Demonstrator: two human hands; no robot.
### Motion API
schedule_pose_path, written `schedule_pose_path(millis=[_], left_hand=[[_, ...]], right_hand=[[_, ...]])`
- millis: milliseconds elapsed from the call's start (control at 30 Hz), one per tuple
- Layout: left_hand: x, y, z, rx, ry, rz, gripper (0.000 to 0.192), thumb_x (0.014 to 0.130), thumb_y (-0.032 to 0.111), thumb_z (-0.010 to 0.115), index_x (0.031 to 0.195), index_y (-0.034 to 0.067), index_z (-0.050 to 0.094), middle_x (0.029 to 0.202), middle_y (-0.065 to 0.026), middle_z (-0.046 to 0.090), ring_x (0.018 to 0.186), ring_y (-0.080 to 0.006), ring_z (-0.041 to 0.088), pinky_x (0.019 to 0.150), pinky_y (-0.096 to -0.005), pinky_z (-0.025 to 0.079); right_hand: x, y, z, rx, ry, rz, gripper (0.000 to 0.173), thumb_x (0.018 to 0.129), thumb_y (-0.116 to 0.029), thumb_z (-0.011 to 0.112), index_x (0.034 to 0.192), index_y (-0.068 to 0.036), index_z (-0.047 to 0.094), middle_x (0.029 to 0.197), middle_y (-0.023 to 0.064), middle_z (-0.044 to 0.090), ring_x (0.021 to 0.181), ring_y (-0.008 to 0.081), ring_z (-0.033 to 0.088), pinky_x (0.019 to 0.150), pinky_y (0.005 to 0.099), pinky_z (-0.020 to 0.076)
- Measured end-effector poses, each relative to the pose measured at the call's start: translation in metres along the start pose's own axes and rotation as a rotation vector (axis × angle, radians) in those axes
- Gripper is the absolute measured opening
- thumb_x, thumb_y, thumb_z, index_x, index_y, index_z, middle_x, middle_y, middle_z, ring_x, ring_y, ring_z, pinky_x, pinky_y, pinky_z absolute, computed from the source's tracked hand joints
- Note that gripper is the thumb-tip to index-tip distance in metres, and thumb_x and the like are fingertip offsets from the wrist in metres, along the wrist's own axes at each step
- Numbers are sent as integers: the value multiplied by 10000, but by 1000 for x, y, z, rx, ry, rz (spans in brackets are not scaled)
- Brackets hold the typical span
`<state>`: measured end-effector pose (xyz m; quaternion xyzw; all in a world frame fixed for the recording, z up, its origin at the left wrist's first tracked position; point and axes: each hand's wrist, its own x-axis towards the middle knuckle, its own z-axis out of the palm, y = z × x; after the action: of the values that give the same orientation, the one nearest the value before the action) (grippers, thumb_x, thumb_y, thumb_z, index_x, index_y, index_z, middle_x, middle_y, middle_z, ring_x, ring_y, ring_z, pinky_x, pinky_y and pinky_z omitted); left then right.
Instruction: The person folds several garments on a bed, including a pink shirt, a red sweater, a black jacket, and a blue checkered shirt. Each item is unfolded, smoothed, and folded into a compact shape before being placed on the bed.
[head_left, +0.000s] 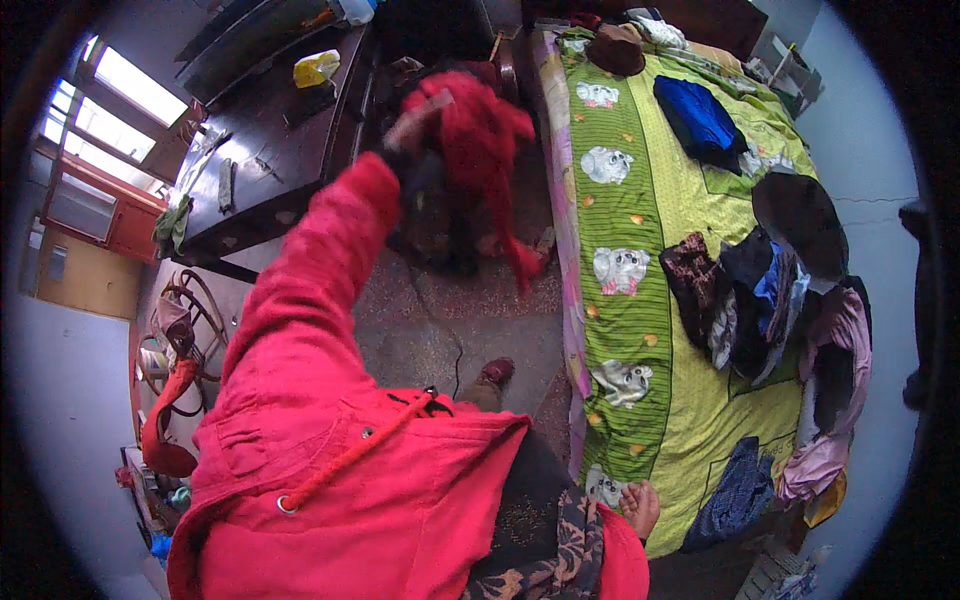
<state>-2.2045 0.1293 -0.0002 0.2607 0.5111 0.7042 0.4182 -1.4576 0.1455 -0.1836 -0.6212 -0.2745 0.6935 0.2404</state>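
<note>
My left hand (411, 129) is stretched far forward at the upper middle, shut on a red cloth garment (480, 127). The garment is blurred, and a long red part of it hangs down towards the floor. Dark things behind and below it are too blurred to name. Low on the right, my right hand (639, 508) is beside the edge of the bed (622, 322), its fingers curled and nothing visible in them. The bed has a green and yellow cover with printed animals.
Folded blue clothing (701, 120), a brown hat (615, 49) and dark clothes (694, 289) lie on the bed. A dark table (300, 142) stands left, bearing a yellow bag (316, 69). A black cable (442, 322) crosses the floor. A curved-frame chair (202, 300) is at far left.
</note>
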Motion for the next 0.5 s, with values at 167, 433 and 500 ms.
schedule_pose_path(millis=[167,433,500], left_hand=[[88,33,-86,-50,584,-205,502,809,474,586,1106,70,566,1110,-128,590,920,-272,590,802,-409,476],[14,-189,-22,-168,124,-754,549,911,332,479,1364,83,296,1362,-123,380,1184,-254,442,962,-381,391],[-20,-229,6,-227,93,-867,439,941,315,399,1309,79,357,1315,-129,426,1148,-278,469,942,-415,412]], right_hand=[[11,1,61,-100,-20,-14,310,908,-230,516,1164,-60,470,870,83,595,741,168,593,602,289,494],[-10,20,71,-152,-7,-98,188,897,-220,519,933,-52,594,766,27,593,609,92,532,502,234,424],[-12,36,53,-47,164,-82,217,849,-210,570,973,-33,588,757,26,595,594,98,526,511,232,420]])
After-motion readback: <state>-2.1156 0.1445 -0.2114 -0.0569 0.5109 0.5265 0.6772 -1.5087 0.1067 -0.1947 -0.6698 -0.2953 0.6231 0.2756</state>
